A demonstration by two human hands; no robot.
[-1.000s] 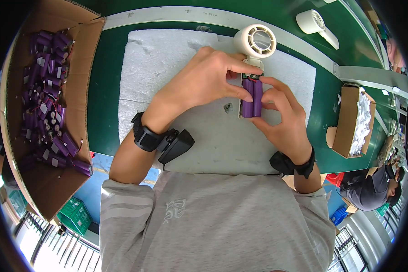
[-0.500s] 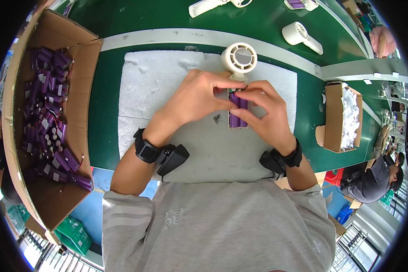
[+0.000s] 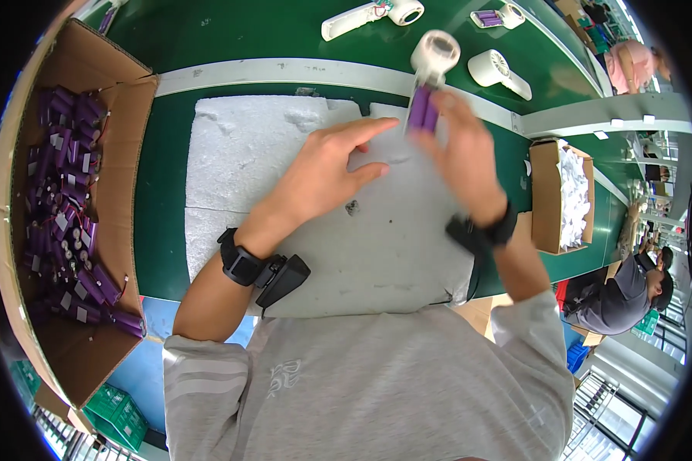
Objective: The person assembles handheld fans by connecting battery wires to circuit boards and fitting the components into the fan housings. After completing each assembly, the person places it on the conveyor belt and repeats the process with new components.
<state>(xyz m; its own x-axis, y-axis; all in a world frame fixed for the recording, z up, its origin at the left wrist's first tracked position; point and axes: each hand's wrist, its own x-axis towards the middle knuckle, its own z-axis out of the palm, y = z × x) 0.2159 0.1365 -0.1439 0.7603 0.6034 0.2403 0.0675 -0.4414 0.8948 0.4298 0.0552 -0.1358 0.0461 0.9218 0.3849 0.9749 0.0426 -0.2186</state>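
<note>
Fan (image 3: 430,77) with purple batteries (image 3: 424,110) is gripped by the right hand (image 3: 467,154), over the far edge of the white foam (image 3: 234,146). The left hand (image 3: 324,167) is held open nearby, fingers and thumb apart. More batteries (image 3: 68,180) are piled in the box (image 3: 123,161) at the left.

The fan (image 3: 430,78) is cream, and the batteries (image 3: 422,112) set in it are purple. The heaped batteries (image 3: 68,203) are purple with white patches, their box (image 3: 117,192) brown. The worktop (image 3: 160,207) is green, its strip (image 3: 284,71) pale grey. The foam sheet (image 3: 234,161) is white, the mat (image 3: 384,253) grey with dark smudges. The shirt (image 3: 384,384) is heathered grey with paler sleeve bands (image 3: 207,376); the wristbands (image 3: 237,258) are black.
</note>
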